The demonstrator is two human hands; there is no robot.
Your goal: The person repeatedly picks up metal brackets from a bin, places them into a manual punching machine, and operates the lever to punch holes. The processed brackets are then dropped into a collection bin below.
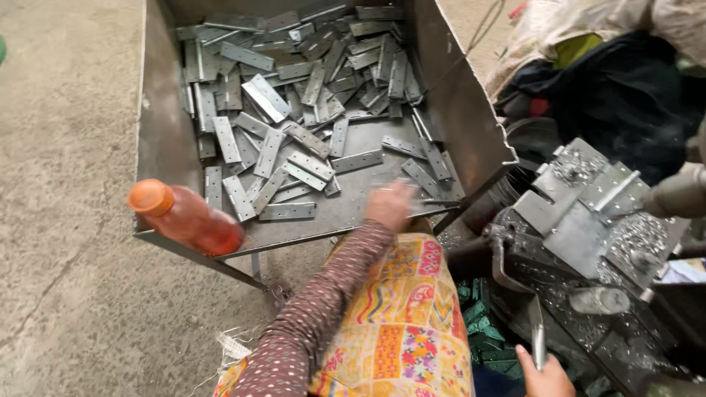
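My left hand (390, 204) reaches into a large open metal bin (163, 140) and hovers, blurred, over flat metal strips with holes (287, 158) near the bin's front right; whether it holds a strip I cannot tell. Several more strips lie piled toward the back. My right hand (546, 376) sits at the bottom right, closed around a metal lever handle (537, 331) of a grey machine (588, 228) covered in metal shavings.
An orange plastic bottle (184, 217) lies tilted on the bin's front left corner. A patterned cloth (401, 323) covers my lap. Dark and light fabric (618, 73) is heaped at the top right. Concrete floor (66, 147) spreads to the left.
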